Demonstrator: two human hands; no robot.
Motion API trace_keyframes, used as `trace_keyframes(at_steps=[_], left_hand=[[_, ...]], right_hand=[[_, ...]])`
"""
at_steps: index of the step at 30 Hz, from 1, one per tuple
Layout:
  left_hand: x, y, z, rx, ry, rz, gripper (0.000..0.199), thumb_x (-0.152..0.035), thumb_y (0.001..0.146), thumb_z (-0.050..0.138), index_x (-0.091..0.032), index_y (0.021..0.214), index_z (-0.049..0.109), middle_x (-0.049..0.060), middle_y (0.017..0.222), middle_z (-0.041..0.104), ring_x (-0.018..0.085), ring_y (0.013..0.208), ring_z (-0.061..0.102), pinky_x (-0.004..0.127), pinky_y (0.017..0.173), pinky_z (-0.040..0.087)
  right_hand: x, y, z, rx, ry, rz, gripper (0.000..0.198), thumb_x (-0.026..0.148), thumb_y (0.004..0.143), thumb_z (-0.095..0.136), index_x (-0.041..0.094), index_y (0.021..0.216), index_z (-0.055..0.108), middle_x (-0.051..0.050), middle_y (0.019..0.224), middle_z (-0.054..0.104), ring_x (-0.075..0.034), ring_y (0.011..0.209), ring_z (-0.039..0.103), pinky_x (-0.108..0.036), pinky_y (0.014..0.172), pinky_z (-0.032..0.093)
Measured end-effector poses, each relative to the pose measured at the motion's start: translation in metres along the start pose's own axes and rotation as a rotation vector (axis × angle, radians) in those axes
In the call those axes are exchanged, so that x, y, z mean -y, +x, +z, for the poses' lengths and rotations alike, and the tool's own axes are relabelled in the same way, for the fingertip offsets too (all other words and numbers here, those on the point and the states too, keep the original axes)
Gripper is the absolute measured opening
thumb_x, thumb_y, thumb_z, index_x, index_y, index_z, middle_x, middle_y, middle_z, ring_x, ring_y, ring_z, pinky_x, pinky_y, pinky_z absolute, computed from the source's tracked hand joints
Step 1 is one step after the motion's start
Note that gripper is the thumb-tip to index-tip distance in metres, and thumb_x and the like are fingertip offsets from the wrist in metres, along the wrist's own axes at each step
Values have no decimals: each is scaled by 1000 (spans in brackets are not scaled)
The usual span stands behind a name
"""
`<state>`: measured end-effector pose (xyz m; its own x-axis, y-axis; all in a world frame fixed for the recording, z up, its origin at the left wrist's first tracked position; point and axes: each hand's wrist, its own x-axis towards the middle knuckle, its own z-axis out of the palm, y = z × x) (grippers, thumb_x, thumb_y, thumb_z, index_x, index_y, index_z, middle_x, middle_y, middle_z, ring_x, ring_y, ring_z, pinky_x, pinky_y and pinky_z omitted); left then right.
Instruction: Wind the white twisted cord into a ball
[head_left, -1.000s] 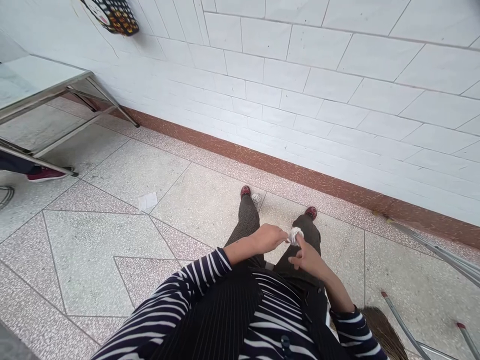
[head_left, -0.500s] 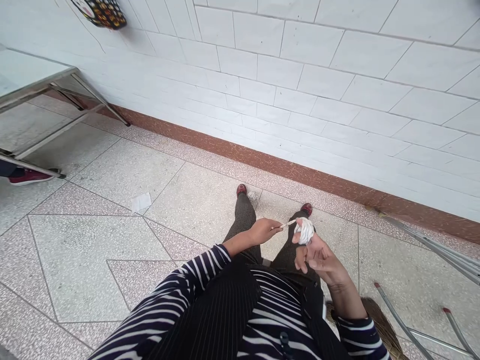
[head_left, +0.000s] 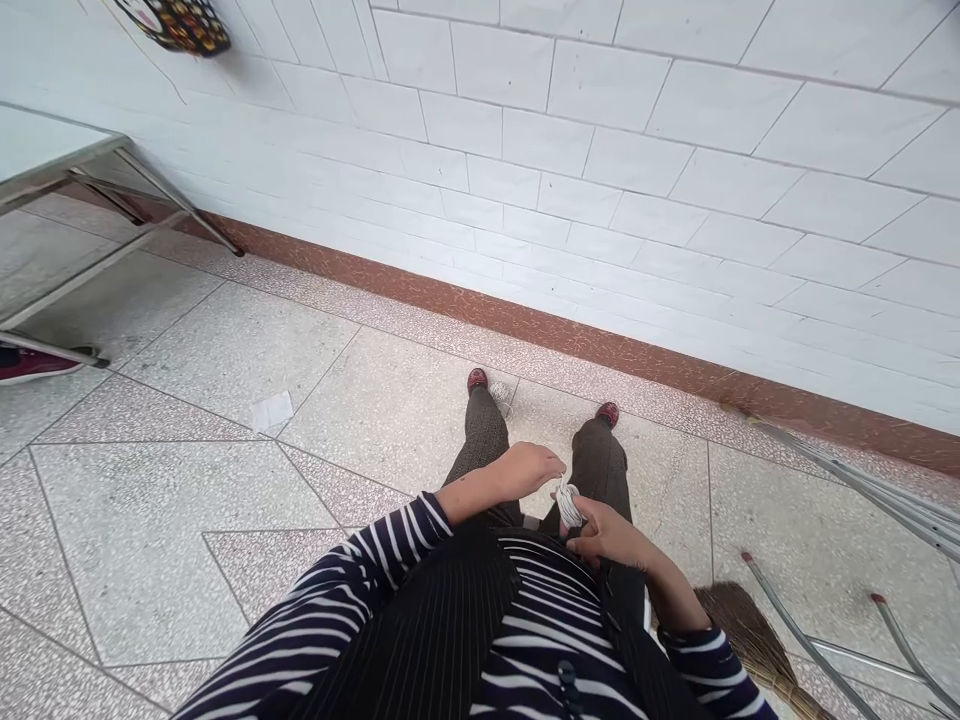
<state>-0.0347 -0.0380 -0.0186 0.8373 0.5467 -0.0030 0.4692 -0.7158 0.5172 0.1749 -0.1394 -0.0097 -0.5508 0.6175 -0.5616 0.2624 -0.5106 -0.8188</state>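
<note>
A small bundle of white cord (head_left: 570, 503) is looped around the fingers of my right hand (head_left: 611, 535), in front of my waist. My left hand (head_left: 531, 468) pinches a strand of the same cord just above the bundle, at its upper left. The two hands are close together, the fingertips of the left a little higher. On the floor between my feet lies a loose tangle of cord (head_left: 501, 397), pale in colour. Whether it joins the bundle cannot be seen.
A white tiled wall (head_left: 570, 190) rises ahead. At left stand a metal-legged table (head_left: 214, 228) and another person's shoe (head_left: 41, 363); a paper piece (head_left: 271, 412) lies nearby. To the right are a broom (head_left: 742, 620), metal poles (head_left: 847, 470) and a metal frame (head_left: 814, 640).
My right hand has moved left and down with the cord bundle, nearer my waist and my left hand. The strand between the hands is shorter. The view has shifted slightly.
</note>
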Motion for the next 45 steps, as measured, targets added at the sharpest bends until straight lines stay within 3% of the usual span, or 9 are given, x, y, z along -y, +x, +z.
trace_keyframes(at_steps=[9,14,19,23,25,28,31,39,45], left_hand=[[11,9,3,-55,-447,-274,28,-31,100,49,-16,100,72,0,85,72,13,78,61,19,70,40],[5,3,17,-5,-532,-335,31,-31,98,49,-13,86,71,0,74,68,11,69,56,19,65,38],[-12,-4,18,89,-351,-232,31,-30,100,47,-15,85,71,1,75,69,12,65,59,20,62,35],[-11,-5,11,101,-82,-136,23,-28,98,52,-19,92,72,4,85,73,17,79,65,23,66,37],[-7,-6,9,104,-25,-79,21,-29,99,53,-20,93,72,4,86,73,18,82,66,24,69,40],[-1,-7,10,108,36,-10,22,-29,99,54,-19,92,71,6,85,71,19,84,66,25,74,43],[6,-6,13,126,80,17,22,-26,100,52,-16,90,69,7,87,71,20,86,66,27,78,46],[31,-1,4,-19,-166,-216,25,-23,100,45,-17,97,69,8,102,73,19,98,67,26,88,48],[32,-5,12,22,-323,-342,37,-36,101,39,-18,95,70,6,95,74,20,91,66,26,82,48]], right_hand=[[30,-12,1,14,579,-340,67,31,73,83,25,134,57,5,86,53,-2,45,44,-29,58,52],[54,-7,-1,-46,561,-475,90,35,72,82,34,149,37,-2,108,57,-6,57,52,-31,62,53],[39,12,-20,-277,91,-278,89,31,79,73,31,153,24,-10,134,54,-9,67,62,-31,72,52],[6,23,-17,-244,-208,-17,90,20,74,67,18,151,20,-1,88,69,-12,56,62,-25,60,46],[-6,24,-10,-196,-231,32,85,18,73,66,18,148,26,1,85,69,-12,52,61,-23,54,42],[-15,24,-1,-176,-144,10,62,20,72,68,21,129,45,-2,104,68,-7,47,58,-21,46,39],[-16,25,3,-137,-23,-4,46,25,70,74,19,111,54,4,86,63,-5,41,50,-20,42,38],[9,14,19,104,667,-308,66,29,66,88,19,126,61,7,77,57,-2,38,47,-25,53,54],[42,6,24,104,765,-522,67,21,68,86,23,130,60,4,87,59,-4,45,55,-26,55,56]])
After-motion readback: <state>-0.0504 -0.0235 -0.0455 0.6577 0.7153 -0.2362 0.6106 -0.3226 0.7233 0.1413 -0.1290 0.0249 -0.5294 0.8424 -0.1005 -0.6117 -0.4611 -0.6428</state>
